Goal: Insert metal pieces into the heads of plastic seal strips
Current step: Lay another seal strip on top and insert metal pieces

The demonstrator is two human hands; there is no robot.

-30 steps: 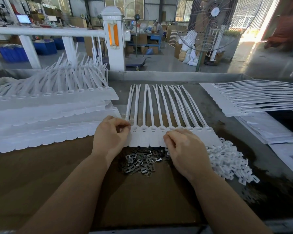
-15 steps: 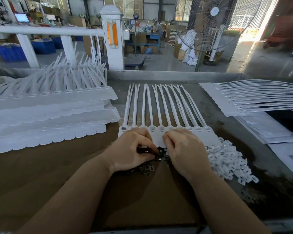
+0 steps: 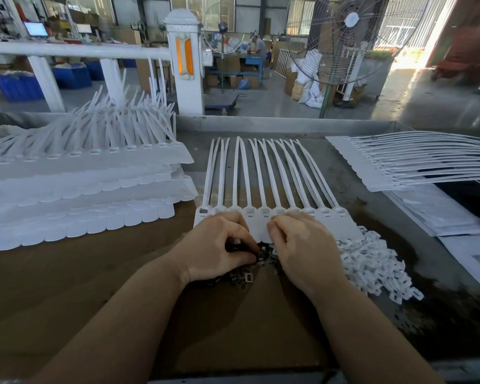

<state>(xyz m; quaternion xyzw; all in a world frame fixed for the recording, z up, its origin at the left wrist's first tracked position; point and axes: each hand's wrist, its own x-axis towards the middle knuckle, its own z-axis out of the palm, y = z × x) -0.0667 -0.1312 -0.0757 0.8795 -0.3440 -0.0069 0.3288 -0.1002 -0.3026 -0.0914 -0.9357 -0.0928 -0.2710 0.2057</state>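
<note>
A joined row of white plastic seal strips point(image 3: 263, 176) lies flat in the middle of the table, tails pointing away, heads point(image 3: 327, 213) near me. A pile of small dark metal pieces point(image 3: 244, 278) sits just below the strip tags, mostly hidden under my hands. My left hand point(image 3: 219, 245) is curled over that pile, fingertips pinching among the metal pieces. My right hand point(image 3: 302, 245) rests on the strip tags with its fingers curled down at the tag edge; what its fingertips hold is hidden.
Tall stacks of strip sheets point(image 3: 75, 189) fill the left of the table. Another stack point(image 3: 399, 164) lies at the right, above paper sheets point(image 3: 438, 214). A heap of small white plastic clips point(image 3: 372, 261) lies right of my right hand. Brown cardboard point(image 3: 67, 300) covers the near tabletop.
My left hand left the leftmost strip head and dropped to the metal pile, where it now pinches among the pieces. The right hand has stayed on the tags.
</note>
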